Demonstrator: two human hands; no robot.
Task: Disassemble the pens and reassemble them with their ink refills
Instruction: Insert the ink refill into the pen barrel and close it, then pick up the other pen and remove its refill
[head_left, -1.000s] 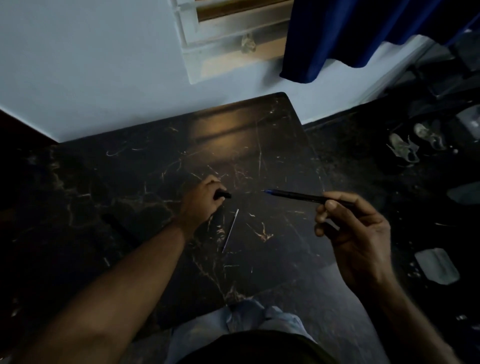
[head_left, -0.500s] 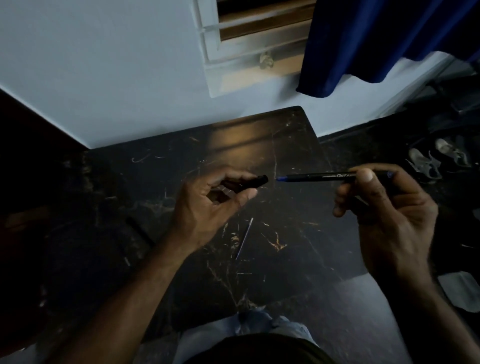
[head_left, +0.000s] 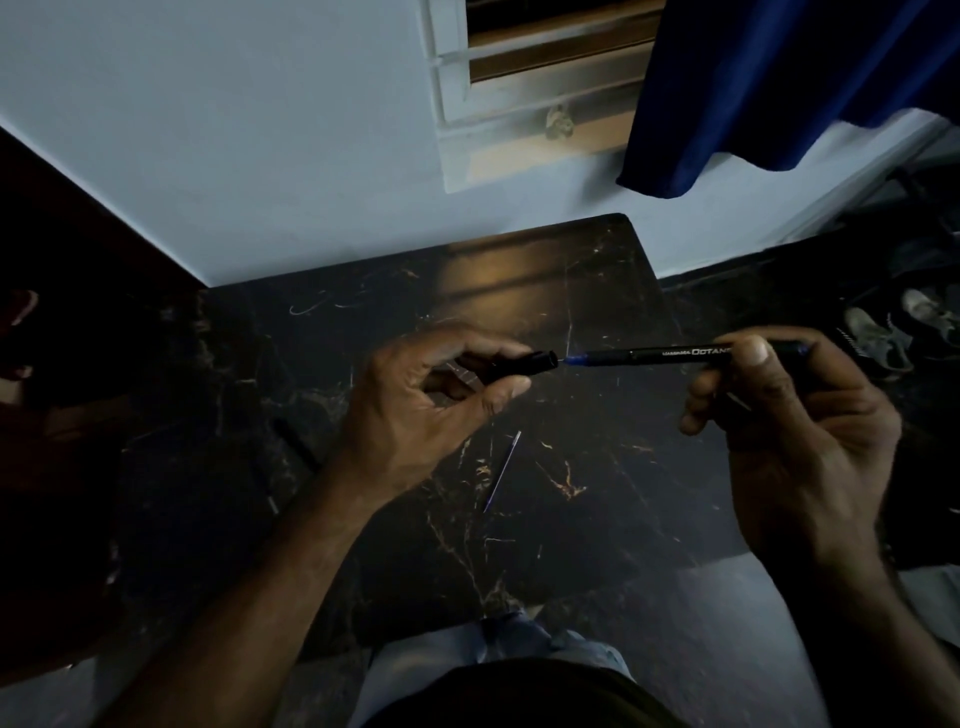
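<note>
My left hand (head_left: 415, 410) is closed around a short black pen cap (head_left: 524, 362), its open mouth facing right. My right hand (head_left: 800, 431) grips a black pen body (head_left: 654, 355) with white lettering, held level, its blue tip pointing left. The blue tip sits just at the mouth of the cap, a hair apart or touching; I cannot tell which. A thin ink refill (head_left: 503, 470) lies loose on the dark marble table (head_left: 597, 291) below and between my hands. Another dark pen part (head_left: 297, 442) lies on the table left of my left wrist.
The table's far edge meets a pale wall with a window frame (head_left: 519, 93); a blue curtain (head_left: 779, 78) hangs at upper right. Shoes (head_left: 878, 338) lie on the dark floor to the right. My knees sit under the near table edge.
My left hand lifted the cap off the table and turned it toward the pen. Both hands came together, closing the gap between cap and tip.
</note>
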